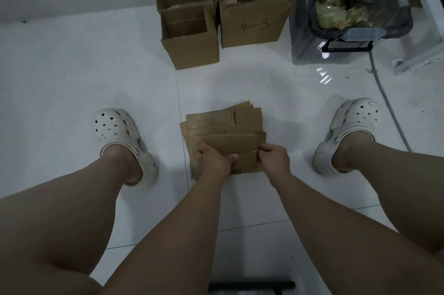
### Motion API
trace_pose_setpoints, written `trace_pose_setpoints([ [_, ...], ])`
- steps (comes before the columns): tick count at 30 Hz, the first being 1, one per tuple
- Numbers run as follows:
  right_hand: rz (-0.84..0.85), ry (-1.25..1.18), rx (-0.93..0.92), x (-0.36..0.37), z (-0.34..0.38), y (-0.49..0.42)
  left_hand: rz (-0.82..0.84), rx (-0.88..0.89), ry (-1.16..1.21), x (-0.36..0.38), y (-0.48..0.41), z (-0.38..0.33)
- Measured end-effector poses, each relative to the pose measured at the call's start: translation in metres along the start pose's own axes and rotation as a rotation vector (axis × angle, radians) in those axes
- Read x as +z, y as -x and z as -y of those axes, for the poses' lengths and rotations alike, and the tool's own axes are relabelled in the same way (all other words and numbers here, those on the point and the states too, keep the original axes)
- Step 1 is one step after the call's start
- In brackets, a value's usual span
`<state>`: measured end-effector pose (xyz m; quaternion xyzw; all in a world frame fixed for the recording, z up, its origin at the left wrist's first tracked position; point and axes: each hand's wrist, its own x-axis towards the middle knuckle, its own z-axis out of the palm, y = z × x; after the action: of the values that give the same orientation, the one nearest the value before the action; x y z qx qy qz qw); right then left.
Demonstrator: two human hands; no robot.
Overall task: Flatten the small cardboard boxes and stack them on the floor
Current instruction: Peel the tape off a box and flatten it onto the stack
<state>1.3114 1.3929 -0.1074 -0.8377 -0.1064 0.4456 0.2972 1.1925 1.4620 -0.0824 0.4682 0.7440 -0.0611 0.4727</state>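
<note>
My left hand [211, 159] grips the near left part of a flattened box [229, 143], the thumb laid out along the cardboard toward the right and the fingers curled over its left edge, where their tips go out of sight. My right hand [274, 158] pinches the same piece at its right edge with bent fingers; I cannot make out how far they reach underneath. The flattened box lies on top of the stack [223, 119] of other flattened pieces, which sits on the white tiled floor [72, 74] between my feet, its sheets fanned unevenly so that only their far edges and corners show; my hands and wrists cover the near side of the pile. Whether the top piece rests fully on the stack or is lifted a little, I cannot tell. Farther off, against the wall, stands an open carton [189, 37] with smaller boxes upright inside, and just beside it on the right a second carton [254, 23] marked "4-3", both cut off at the top edge. Right of these is a clear plastic bin [302, 37] holding a crinkled bag whose contents are hard to read. A dark bar [252, 285] is cut off at the bottom.
</note>
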Motion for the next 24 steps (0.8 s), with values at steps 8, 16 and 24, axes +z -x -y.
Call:
trace_pose_setpoints([
  [8, -0.052, 0.195, -0.033, 0.004, 0.009, -0.005, -0.013, -0.014, 0.019, 0.003, -0.001, -0.001],
  [16, -0.082, 0.058, 0.046, 0.007, 0.008, -0.006, -0.005, -0.027, 0.037, 0.001, -0.003, -0.004],
  [24, 0.006, -0.419, 0.226, 0.001, 0.007, 0.004, 0.011, -0.026, 0.092, -0.003, -0.002, -0.007],
])
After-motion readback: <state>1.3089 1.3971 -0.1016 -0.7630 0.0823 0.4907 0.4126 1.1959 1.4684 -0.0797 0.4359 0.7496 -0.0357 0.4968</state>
